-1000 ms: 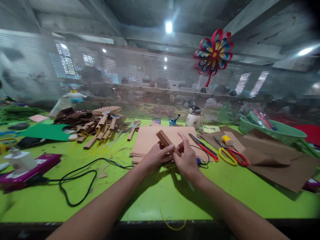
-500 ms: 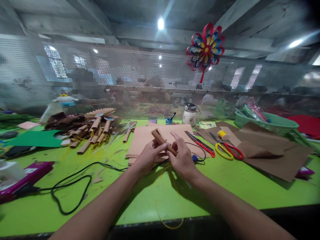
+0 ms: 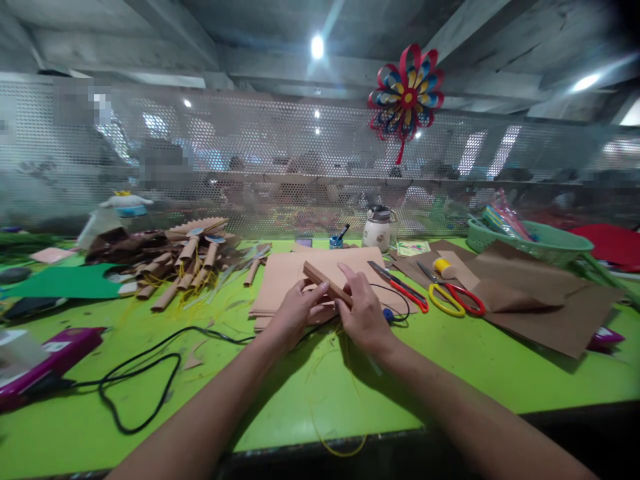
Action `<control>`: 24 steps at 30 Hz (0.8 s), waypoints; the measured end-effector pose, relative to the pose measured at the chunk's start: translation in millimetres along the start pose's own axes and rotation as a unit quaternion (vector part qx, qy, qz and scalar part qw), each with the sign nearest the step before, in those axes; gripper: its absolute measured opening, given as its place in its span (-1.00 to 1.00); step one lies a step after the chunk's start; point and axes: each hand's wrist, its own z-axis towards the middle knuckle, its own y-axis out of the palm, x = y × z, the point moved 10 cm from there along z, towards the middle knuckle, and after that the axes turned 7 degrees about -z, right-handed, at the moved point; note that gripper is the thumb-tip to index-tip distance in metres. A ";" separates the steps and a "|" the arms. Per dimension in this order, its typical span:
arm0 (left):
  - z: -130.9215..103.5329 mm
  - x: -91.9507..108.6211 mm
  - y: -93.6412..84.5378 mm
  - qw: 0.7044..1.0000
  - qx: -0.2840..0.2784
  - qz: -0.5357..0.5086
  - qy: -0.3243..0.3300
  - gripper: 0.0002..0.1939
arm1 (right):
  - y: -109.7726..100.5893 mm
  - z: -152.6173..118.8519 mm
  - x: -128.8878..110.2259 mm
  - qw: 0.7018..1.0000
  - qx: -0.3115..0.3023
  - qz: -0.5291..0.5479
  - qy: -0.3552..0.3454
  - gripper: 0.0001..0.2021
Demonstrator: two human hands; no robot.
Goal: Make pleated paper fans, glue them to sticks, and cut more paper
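Observation:
Between my two hands is a narrow folded strip of brown paper (image 3: 327,283), tilted with its upper end to the left. My left hand (image 3: 299,308) pinches it near the middle, thumb on top. The fingers of my right hand (image 3: 364,313) close on its lower right end, with the index finger raised along it. Both hands are just above the front edge of a stack of light brown paper sheets (image 3: 280,270). Below them a thin yellow thread (image 3: 340,455) loops over the table's front edge.
Scissors (image 3: 453,300), a red-handled cutter (image 3: 400,288) and a yellow thread spool (image 3: 444,268) lie to the right, by large brown paper (image 3: 545,287). Paper rolls (image 3: 170,293) pile up on the left. A black cable (image 3: 150,353) crosses the table. Behind stand a jar (image 3: 377,230) and a green basket (image 3: 540,247).
The folded paper strip has turned slightly and now looks more closed and flat, its pleats pressed together. My hands stay in nearly the same place; the view has shifted a little.

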 end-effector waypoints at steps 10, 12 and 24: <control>-0.7 -2.7 -3.0 1.000 0.018 -0.011 -0.005 -0.81 | -0.1 -0.9 -4.3 1.000 0.003 0.025 0.005 -0.44; -0.7 -5.1 -2.3 1.000 0.014 -0.010 -0.017 -0.84 | -0.8 -0.8 -7.8 1.000 0.001 0.008 -0.009 -0.45; 1.3 -10.1 -5.1 0.999 0.016 -0.011 -0.026 -0.86 | 1.7 -4.0 -10.2 0.999 0.012 0.003 -0.040 -0.51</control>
